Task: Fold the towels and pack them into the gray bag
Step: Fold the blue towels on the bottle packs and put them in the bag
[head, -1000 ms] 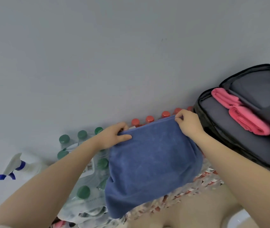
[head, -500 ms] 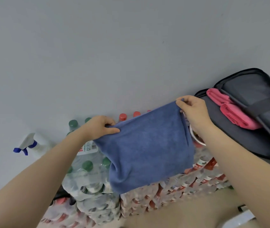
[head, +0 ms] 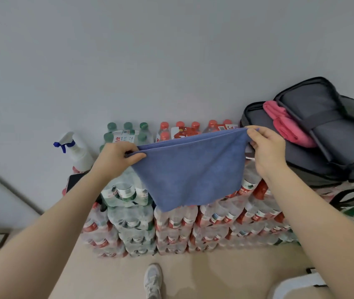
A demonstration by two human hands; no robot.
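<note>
A blue towel [head: 190, 169], folded double, hangs in the air in front of me. My left hand [head: 117, 157] pinches its upper left corner and my right hand [head: 265, 145] pinches its upper right corner, so the top edge is stretched between them. The gray bag [head: 301, 160] lies open on top of the bottle packs at the right, just beyond my right hand. Two folded pink towels [head: 288, 126] lie inside it along the hinge side.
Shrink-wrapped packs of water bottles [head: 171, 225] are stacked against the grey wall below the towel. A white spray bottle [head: 78, 151] stands at their left end, with a dark flat object [head: 74, 181] beside it. My shoe [head: 153, 281] shows on the beige floor.
The view has tilted down, showing the bottle stacks and floor. Both hands have spread wider apart, pulling the towel's top edge taut.
</note>
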